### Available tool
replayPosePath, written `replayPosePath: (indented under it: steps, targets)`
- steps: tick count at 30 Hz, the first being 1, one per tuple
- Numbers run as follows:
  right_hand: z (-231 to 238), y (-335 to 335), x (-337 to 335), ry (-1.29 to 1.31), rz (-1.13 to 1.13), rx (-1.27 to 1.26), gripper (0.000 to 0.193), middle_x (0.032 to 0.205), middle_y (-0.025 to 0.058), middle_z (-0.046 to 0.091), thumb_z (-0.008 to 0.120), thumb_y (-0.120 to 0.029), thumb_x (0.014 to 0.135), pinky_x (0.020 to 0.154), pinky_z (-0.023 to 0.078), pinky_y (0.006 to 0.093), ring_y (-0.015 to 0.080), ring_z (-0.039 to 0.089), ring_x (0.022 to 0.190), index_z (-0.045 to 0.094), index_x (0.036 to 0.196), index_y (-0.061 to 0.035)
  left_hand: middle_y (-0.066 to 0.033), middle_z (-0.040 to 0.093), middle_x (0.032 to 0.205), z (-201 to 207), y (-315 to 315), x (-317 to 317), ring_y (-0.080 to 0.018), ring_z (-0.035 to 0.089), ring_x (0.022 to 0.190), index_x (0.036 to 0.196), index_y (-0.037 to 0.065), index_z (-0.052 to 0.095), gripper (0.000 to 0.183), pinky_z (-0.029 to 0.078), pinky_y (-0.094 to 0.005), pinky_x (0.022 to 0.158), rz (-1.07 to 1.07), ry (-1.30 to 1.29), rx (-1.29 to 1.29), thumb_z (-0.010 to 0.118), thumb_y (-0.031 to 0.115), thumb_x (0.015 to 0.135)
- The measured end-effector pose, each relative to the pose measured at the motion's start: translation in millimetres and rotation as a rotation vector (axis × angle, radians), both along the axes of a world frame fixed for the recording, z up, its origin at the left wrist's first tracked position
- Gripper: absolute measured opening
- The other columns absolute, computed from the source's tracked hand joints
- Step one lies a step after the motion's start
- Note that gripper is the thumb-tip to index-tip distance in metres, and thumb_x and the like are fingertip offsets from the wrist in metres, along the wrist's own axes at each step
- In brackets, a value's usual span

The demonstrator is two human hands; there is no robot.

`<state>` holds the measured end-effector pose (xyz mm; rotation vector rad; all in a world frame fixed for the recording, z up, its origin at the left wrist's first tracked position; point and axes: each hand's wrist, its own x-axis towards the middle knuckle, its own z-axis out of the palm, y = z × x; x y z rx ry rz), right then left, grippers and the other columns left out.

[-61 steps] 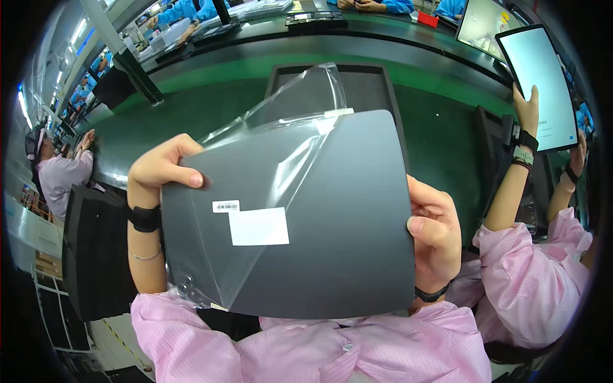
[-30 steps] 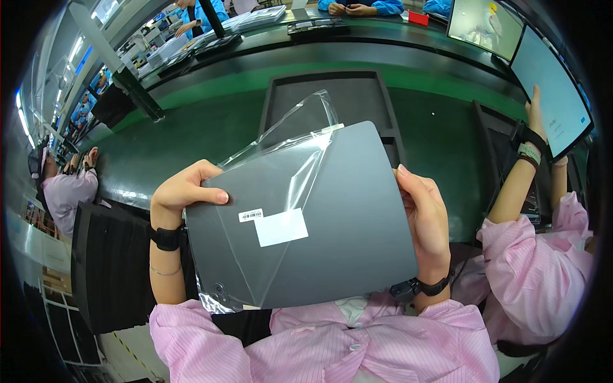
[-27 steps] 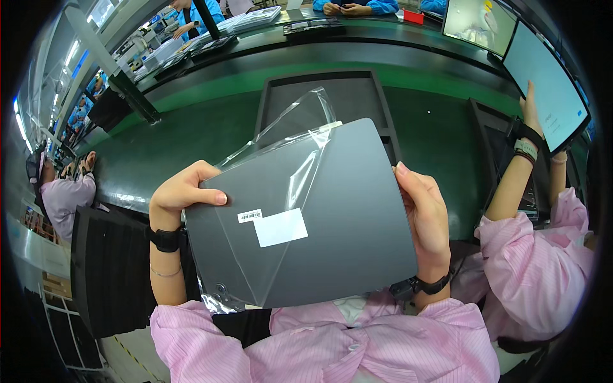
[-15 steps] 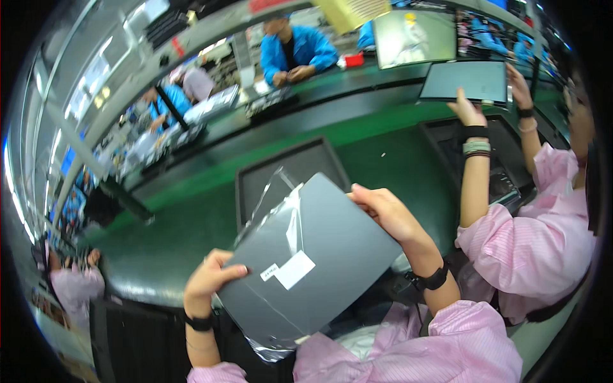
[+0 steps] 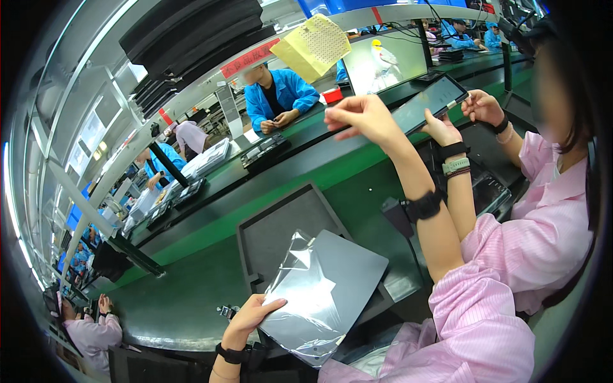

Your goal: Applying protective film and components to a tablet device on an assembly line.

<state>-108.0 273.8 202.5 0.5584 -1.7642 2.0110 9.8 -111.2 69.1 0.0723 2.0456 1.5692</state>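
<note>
A thin grey panel (image 5: pixel 359 263) with rounded corners, like a laptop lid, is tilted over the front of the bench, partly covered by clear plastic film (image 5: pixel 295 265). The film hangs past its upper left edge and glares brightly. My left hand (image 5: pixel 250 314) grips the panel's left edge, thumb on top and the other fingers hidden beneath. My right hand (image 5: pixel 365 120) is raised well away from the panel, in front of the far conveyor. Its fingers are bent and partly apart, and nothing shows between them.
A dark shallow tray (image 5: pixel 281 220) lies on the green bench (image 5: pixel 185 287) beyond the panel. At right, a co-worker in pink holds a dark-screened panel (image 5: pixel 421 105). A yellow sheet (image 5: pixel 313 48) hangs from the overhead rail. Across the line sits a person in blue (image 5: pixel 281 96).
My right hand has let go of the panel and risen up and forward. My left hand still holds the panel, now lower and turned, with glare over the film. The co-worker's panel has tilted.
</note>
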Motion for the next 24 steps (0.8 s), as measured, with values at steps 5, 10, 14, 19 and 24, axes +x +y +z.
replayPosePath:
  steps: [5,10,14,19,24]
  targets:
    - [-5,27,-58,0.104,-0.220,-0.029,0.022,0.087,0.0112,0.067,0.060,-0.014,0.086,0.063,0.057,0.0292,0.0159,0.065,0.077,0.063,0.098,0.0046,-0.0051,0.066,0.084,-11,-7,-26,-0.0077,0.056,0.074,0.105,-0.004,0.062,0.038,0.045,-0.0224,0.066,-0.308,0.184,-0.522,0.064,0.029,0.086]
    - [-4,23,-87,0.170,-0.478,0.004,0.023,0.088,0.0113,0.067,0.055,-0.012,0.089,0.059,0.056,0.0264,0.0148,0.065,0.075,0.061,0.106,0.0021,-0.0195,0.058,0.117,65,33,4,-0.0253,0.058,0.106,0.137,0.007,0.037,0.071,0.046,-0.0323,0.088,-0.227,0.810,-0.740,0.072,0.028,0.079]
    - [-6,30,-104,0.158,-0.485,-0.097,0.019,0.080,0.0094,0.066,0.058,-0.012,0.085,0.053,0.054,0.0248,0.0124,0.064,0.066,0.065,0.096,0.0025,-0.0178,0.054,0.125,107,41,-38,-0.0274,0.051,0.118,0.136,0.010,0.040,0.071,0.040,-0.0386,0.097,-0.501,0.464,-0.429,0.074,0.031,0.076]
    - [2,35,-117,0.279,-0.721,-0.022,0.017,0.077,0.0090,0.068,0.063,-0.016,0.082,0.058,0.053,0.0278,0.0150,0.065,0.065,0.067,0.086,-0.0002,-0.0083,0.053,0.125,155,98,-103,-0.0163,0.051,0.113,0.127,0.003,0.049,0.048,0.041,-0.0319,0.096,-0.604,0.538,-0.384,0.065,0.021,0.085]
    - [14,38,-121,0.389,-0.961,0.146,0.015,0.077,0.0093,0.068,0.066,-0.017,0.079,0.064,0.051,0.0300,0.0195,0.066,0.066,0.068,0.082,-0.0026,-0.0176,0.048,0.130,179,199,-234,-0.0215,0.050,0.114,0.136,-0.004,0.029,0.085,0.040,-0.0307,0.094,-0.260,0.800,0.123,0.075,0.034,0.075]
